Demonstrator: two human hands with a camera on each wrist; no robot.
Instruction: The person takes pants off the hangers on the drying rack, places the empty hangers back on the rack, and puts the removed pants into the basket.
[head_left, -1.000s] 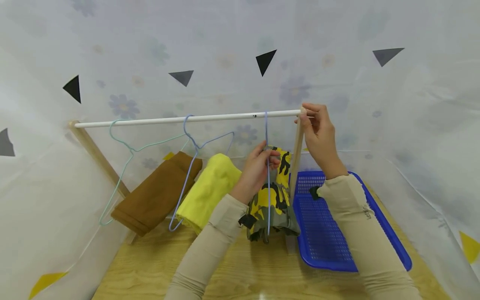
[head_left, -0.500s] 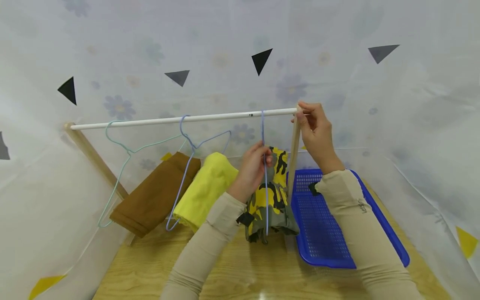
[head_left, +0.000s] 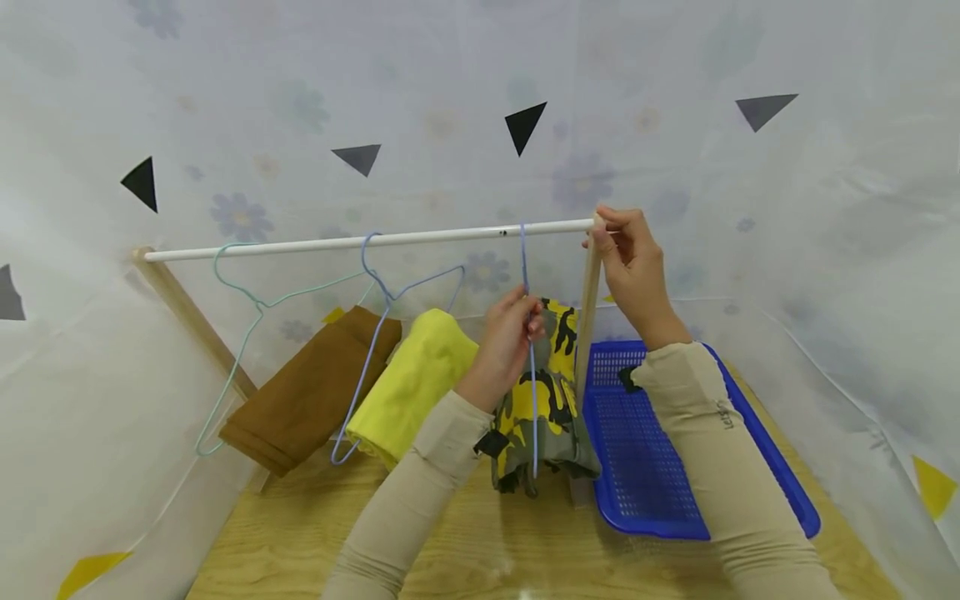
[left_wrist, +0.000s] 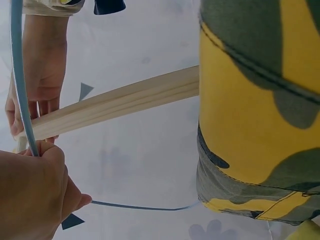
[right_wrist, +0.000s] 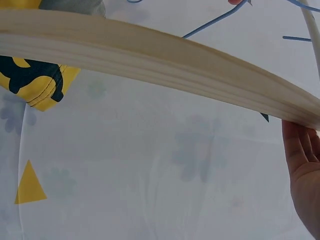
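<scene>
My left hand pinches a blue wire hanger just below its hook, which loops over the white rail. Folded over that hanger is a yellow, grey and black camouflage garment; it fills the right side of the left wrist view, where the hanger's wire passes the hand. At the rail's right end, my right hand grips the top of the wooden post. The right wrist view has the post running across it and part of the hand below.
To the left on the rail hang a green hanger with a folded brown garment and another blue hanger with a folded yellow garment. A blue plastic basket lies on the wooden table at right.
The left hand's fingers have closed in around the hanger below its hook. The right hand stays at the post top; the head view has shifted slightly.
</scene>
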